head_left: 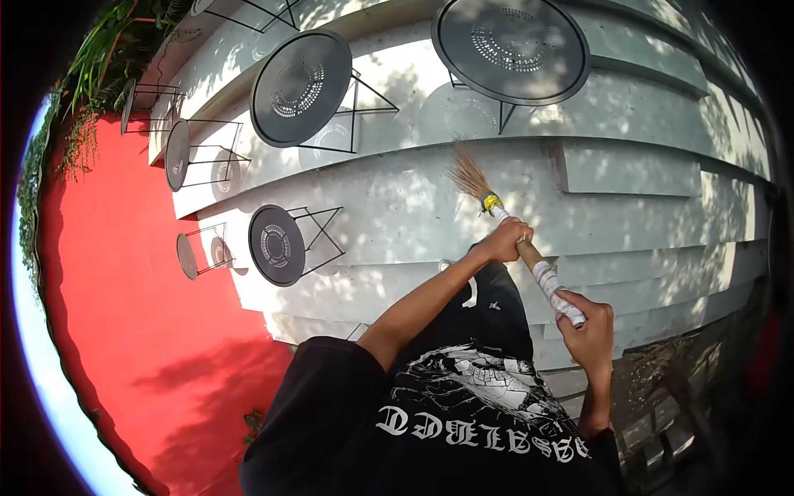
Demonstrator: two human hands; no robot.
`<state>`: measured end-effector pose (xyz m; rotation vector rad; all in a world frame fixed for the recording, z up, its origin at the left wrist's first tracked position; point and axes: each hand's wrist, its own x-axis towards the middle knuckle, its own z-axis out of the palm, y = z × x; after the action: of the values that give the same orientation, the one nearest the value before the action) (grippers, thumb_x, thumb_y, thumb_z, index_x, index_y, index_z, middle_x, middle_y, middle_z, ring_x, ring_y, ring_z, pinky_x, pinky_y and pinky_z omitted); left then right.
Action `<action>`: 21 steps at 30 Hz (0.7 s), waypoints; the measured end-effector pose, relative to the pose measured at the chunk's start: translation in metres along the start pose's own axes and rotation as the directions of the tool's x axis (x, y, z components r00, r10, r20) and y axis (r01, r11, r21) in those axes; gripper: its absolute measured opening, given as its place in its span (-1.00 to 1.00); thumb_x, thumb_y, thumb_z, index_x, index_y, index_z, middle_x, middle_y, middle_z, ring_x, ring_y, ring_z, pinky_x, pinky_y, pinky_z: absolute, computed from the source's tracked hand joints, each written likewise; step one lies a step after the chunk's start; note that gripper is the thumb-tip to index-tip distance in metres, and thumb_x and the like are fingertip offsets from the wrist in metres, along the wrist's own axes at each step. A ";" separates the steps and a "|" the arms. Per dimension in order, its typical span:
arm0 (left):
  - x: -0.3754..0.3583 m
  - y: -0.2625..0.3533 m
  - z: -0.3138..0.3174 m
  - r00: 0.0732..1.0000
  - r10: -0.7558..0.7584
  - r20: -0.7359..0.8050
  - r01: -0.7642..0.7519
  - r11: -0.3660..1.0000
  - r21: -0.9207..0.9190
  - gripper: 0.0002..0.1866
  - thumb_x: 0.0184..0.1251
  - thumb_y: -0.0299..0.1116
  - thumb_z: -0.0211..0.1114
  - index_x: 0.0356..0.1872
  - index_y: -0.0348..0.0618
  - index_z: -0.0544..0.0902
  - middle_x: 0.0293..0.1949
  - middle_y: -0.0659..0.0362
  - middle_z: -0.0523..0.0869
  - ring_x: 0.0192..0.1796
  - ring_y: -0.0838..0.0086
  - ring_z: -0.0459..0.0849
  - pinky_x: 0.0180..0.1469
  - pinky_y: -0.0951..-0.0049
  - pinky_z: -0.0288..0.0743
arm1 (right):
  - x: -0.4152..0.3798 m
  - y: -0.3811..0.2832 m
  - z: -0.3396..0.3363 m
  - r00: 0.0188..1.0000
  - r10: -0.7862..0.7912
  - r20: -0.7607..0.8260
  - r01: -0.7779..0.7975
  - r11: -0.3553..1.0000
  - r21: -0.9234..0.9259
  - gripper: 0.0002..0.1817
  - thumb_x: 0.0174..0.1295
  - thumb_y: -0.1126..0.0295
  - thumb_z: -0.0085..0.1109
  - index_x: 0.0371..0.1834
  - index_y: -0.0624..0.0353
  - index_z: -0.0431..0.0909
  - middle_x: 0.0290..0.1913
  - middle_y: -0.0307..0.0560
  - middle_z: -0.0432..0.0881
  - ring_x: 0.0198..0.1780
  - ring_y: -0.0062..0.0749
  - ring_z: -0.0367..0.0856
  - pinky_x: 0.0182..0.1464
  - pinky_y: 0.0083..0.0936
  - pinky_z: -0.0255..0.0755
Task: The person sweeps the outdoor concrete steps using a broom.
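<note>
A broom (473,178) with thin straw bristles, a yellow binding and a handle wrapped in white reaches across the front of my body. Its bristles point away from me, at the foot of a pale concrete step (389,198). My left hand (505,240) is closed around the handle just below the yellow binding. Lower down, my right hand (589,332) grips the white-wrapped end of the handle, thumb laid along it.
Round black metal tables (302,88) on thin folding legs stand on the stepped concrete, another table (511,50) farther up. Smaller round stools (277,245) stand to the left. A red wall (149,314) borders the left side, with green plants (107,54) at the upper left.
</note>
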<state>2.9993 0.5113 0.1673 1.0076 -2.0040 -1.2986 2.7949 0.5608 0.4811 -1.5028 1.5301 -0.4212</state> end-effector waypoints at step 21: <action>-0.231 -0.084 -0.087 0.656 -0.595 -0.465 0.636 0.767 -0.084 -0.71 0.00 -0.47 0.51 -0.24 -0.17 0.61 -0.16 -0.04 0.71 0.10 -0.15 0.69 0.22 0.01 0.57 | 0.104 -0.011 0.252 0.862 -0.200 0.465 0.284 0.952 -0.117 -0.54 0.03 0.25 0.43 0.06 0.07 0.82 -0.43 0.15 0.73 -0.42 0.11 0.74 -0.30 -0.05 0.59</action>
<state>3.2232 0.6344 0.1141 1.9621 -1.3788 -1.1148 3.0157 0.5512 0.3220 -1.7984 1.0364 -0.0600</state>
